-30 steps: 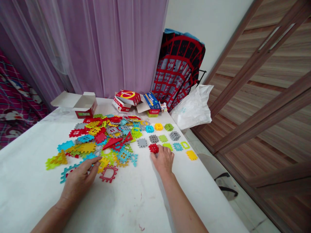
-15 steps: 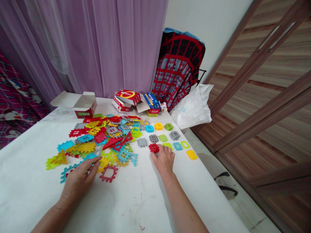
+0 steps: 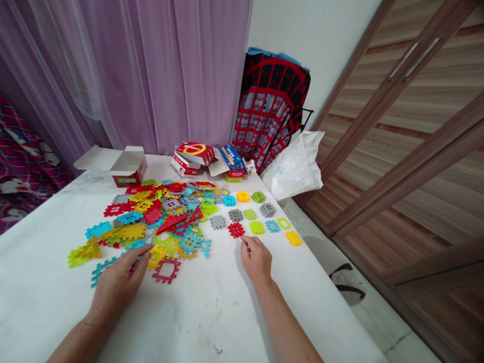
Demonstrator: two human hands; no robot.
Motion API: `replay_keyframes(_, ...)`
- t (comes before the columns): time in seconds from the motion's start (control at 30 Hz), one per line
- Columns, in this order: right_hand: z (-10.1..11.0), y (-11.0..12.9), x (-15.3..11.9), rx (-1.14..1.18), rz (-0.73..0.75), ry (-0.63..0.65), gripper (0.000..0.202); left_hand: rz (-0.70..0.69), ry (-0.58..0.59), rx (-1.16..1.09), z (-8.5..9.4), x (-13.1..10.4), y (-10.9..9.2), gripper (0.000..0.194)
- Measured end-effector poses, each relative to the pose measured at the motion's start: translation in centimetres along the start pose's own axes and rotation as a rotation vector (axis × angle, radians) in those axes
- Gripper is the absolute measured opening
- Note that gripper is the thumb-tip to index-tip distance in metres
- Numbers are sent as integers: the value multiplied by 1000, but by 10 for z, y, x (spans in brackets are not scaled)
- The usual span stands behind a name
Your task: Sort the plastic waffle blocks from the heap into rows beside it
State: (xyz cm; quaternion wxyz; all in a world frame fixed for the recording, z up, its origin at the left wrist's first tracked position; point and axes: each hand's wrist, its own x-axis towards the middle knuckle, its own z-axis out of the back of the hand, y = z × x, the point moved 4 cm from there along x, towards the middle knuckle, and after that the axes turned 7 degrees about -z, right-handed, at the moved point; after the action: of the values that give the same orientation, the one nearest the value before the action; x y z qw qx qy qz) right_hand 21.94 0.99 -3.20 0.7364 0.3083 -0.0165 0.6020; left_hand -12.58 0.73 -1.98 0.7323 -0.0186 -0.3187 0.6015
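My right hand [image 3: 257, 257] rests just in front of a red notched square stack [image 3: 236, 230], fingers curled in and nothing visible in them. Beside it lie a lime square [image 3: 257, 227], a grey square stack [image 3: 235, 215] and a blue window square [image 3: 272, 226]. At the near edge of the pile is my left hand [image 3: 123, 277], its index finger and thumb stretched out with a small gap at their tips. It partly covers a teal frame piece [image 3: 97, 272]. Close to its fingertips are a yellow piece [image 3: 156, 256] and a dark red square frame [image 3: 166, 270].
A pile of mixed plastic building pieces [image 3: 151, 217] covers the table's left middle. An open carton [image 3: 130, 169], red boxes [image 3: 194, 153] and a blue box [image 3: 231, 157] stand behind. A white bag [image 3: 295, 166] sits past the table's right edge, near a wooden wardrobe [image 3: 378, 151].
My right hand has let go of the red square stack and drawn back toward me. The left hand has stayed by the pile. The view has shifted slightly.
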Motion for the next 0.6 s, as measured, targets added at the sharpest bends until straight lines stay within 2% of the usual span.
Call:
replay_keyframes(0.17,-13,19,-14,-127,61,142,22,32,-10,32,0,1,3,37)
replay_keyframes(0.4,-15,23,-10,-97,53,195,24,74,-29,115,-4,3,7,37)
replay_keyframes(0.6,-18,24,-7,-118,37,205,23,7,-2,272,-9,1,-2,35)
